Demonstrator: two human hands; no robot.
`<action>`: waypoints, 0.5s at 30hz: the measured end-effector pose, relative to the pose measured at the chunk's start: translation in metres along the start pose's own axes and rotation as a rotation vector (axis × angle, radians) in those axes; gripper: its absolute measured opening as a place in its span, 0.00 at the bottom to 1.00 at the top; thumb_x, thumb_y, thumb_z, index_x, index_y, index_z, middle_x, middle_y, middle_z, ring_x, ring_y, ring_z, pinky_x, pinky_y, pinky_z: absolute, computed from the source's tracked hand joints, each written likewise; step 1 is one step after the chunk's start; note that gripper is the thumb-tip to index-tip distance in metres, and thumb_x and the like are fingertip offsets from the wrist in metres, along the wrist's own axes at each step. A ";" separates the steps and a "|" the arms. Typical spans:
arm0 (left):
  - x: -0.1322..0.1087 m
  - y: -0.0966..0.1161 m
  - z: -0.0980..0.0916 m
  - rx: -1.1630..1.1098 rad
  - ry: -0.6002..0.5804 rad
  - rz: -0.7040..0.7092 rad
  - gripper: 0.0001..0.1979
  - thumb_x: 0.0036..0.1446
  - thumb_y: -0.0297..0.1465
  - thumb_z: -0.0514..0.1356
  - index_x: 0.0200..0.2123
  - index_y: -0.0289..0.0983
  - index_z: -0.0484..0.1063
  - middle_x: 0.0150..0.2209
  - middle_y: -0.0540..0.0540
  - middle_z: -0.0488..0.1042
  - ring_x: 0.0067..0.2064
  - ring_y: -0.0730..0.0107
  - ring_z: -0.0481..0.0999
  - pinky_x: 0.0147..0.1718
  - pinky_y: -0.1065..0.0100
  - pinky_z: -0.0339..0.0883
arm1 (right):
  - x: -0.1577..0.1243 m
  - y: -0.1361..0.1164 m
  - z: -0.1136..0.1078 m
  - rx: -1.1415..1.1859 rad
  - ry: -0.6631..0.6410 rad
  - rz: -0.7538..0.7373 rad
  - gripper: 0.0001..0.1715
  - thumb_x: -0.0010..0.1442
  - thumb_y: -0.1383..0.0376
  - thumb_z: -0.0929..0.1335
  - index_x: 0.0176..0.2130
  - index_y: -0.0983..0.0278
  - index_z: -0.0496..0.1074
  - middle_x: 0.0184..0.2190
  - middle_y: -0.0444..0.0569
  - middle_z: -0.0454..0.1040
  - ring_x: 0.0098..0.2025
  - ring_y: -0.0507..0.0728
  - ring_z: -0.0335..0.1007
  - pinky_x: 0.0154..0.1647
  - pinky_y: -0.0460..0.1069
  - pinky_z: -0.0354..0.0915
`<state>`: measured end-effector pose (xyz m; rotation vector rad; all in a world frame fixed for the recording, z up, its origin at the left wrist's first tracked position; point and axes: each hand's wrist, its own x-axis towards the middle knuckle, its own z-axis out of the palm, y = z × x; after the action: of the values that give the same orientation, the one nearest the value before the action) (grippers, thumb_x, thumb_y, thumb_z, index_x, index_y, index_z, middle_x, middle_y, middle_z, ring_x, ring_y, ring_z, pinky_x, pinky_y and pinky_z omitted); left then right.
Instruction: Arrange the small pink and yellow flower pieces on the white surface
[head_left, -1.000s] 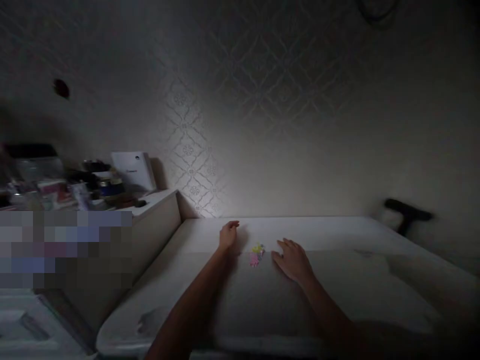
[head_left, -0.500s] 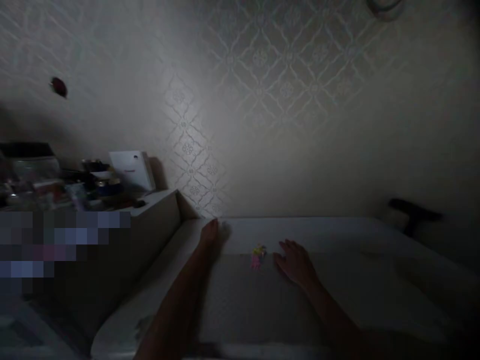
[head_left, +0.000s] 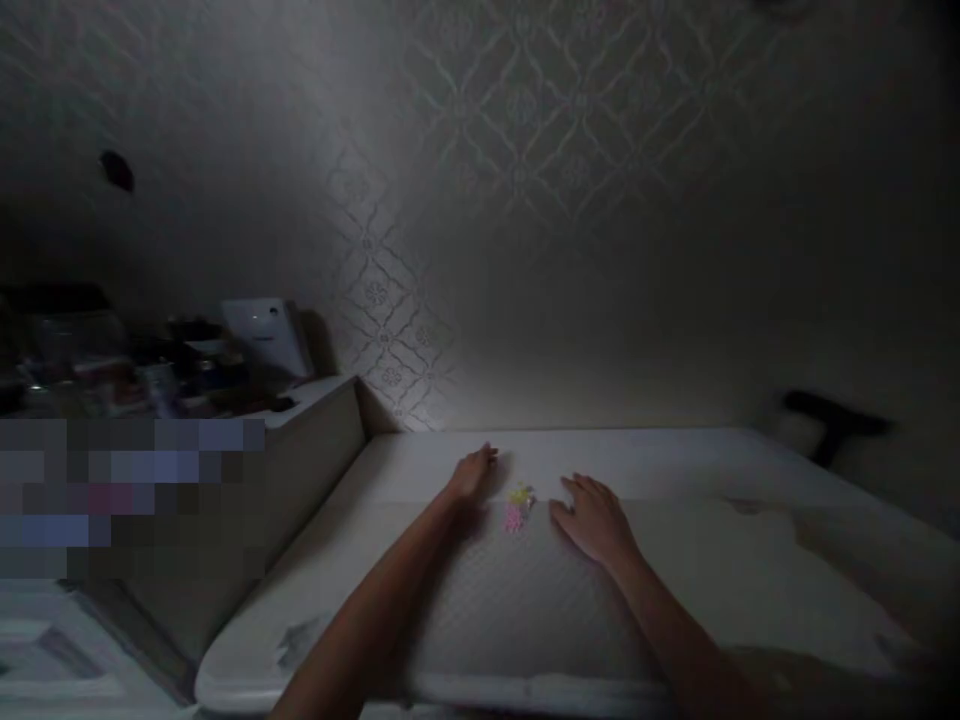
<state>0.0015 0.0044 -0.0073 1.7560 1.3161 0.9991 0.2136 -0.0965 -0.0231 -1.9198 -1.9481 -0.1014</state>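
A small, bumpy cluster of pink and yellow pieces point(head_left: 515, 510) lies on the pale surface point(head_left: 525, 640), between the two hands; its material is too blurred to tell. The right hand point(head_left: 595, 515) is just beside it, palm down, fingers loosely spread and thumb standing apart. The left hand point(head_left: 474, 474) is near its other side, fingers bent; whether they grip anything I cannot tell. A finely patterned texture covers the middle of the surface. Behind rises a wall point(head_left: 517, 130) with a lattice of curved diamonds and flowers. A flat-sided white box point(head_left: 264, 335) leans at left.
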 end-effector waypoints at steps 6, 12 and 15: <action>-0.017 0.023 0.048 -0.324 -0.151 -0.038 0.33 0.64 0.52 0.41 0.51 0.33 0.72 0.51 0.35 0.75 0.51 0.57 0.74 0.49 0.58 0.66 | 0.000 -0.002 -0.003 -0.017 -0.013 0.000 0.28 0.63 0.59 0.61 0.57 0.72 0.69 0.59 0.63 0.67 0.62 0.65 0.60 0.62 0.57 0.53; -0.022 0.038 0.062 -0.532 -0.234 -0.130 0.33 0.65 0.51 0.41 0.53 0.31 0.69 0.53 0.33 0.73 0.51 0.57 0.74 0.46 0.59 0.67 | -0.001 -0.002 -0.003 -0.009 -0.002 -0.002 0.27 0.63 0.59 0.62 0.56 0.71 0.70 0.59 0.63 0.67 0.62 0.65 0.60 0.62 0.57 0.54; -0.013 0.037 0.054 -0.536 -0.136 -0.112 0.32 0.64 0.51 0.44 0.51 0.31 0.71 0.51 0.34 0.74 0.51 0.59 0.73 0.52 0.61 0.64 | -0.001 -0.002 -0.003 -0.005 0.005 0.000 0.27 0.63 0.59 0.62 0.56 0.69 0.70 0.59 0.62 0.67 0.62 0.65 0.60 0.61 0.58 0.54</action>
<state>0.0629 -0.0216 -0.0012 1.3027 0.9378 1.0313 0.2121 -0.0984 -0.0205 -1.9217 -1.9463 -0.1109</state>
